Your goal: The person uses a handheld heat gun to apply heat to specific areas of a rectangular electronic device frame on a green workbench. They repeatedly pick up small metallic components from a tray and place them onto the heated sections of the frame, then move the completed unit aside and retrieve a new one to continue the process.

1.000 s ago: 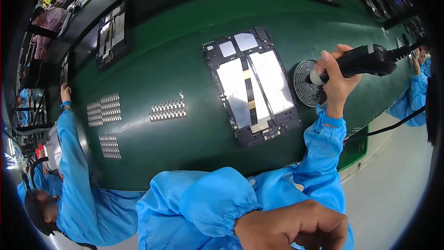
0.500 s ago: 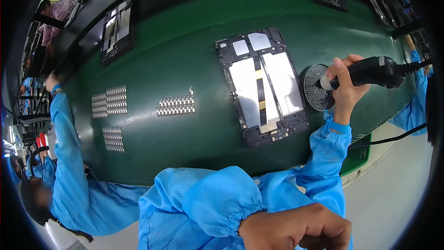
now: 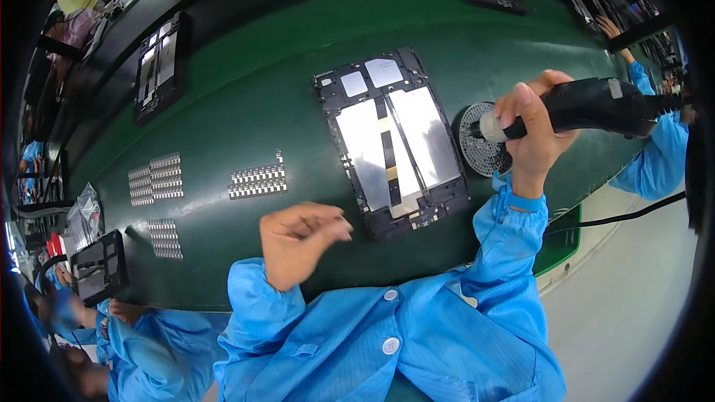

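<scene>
My right hand (image 3: 538,123) is wrapped around a black electric screwdriver (image 3: 596,108) with a cable at its rear. Its pale tip end points left, over a round grey screw tray (image 3: 484,150) full of small holes. Left of the tray lies an opened tablet (image 3: 417,134), its silver battery panels and dark flex strips facing up. Just off the tablet's lower left corner hovers my left hand (image 3: 296,242), thumb and fingertips drawn together in a pinch. Whatever sits between them is too small to make out.
Sheets of small parts (image 3: 257,181) lie left of the tablet, with more sheets (image 3: 165,238) further left. Other opened tablets (image 3: 160,67) stand along the far side. A co-worker's sleeve (image 3: 160,346) and another tablet (image 3: 99,268) are at lower left. A green bin (image 3: 558,242) sits below the table edge.
My left hand has come up from in front of my body to beside the tablet. My right hand keeps the screwdriver at the tray. The whole view has shifted, and a co-worker's left-side arm has drawn back.
</scene>
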The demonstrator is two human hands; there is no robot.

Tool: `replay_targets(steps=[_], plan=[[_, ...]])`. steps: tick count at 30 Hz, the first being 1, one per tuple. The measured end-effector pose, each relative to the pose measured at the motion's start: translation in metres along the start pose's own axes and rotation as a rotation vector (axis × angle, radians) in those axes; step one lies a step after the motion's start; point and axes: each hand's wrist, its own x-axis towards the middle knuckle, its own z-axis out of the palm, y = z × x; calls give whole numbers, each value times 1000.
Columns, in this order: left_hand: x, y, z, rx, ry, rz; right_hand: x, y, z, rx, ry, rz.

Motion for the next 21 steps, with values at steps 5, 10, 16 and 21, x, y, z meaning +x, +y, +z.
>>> replay_targets(steps=[5,10,16,21], plan=[[8,-21,-34,22,225,-15,-7,10,27,55,-89,76],[5,-25,-42,35,257,-7,-9,20,31,5,-103,121],[7,-26,-42,24,270,2,-9,21,29,-41,-111,116],[13,-24,-45,30,293,5,-10,20,33,-57,-117,133]])
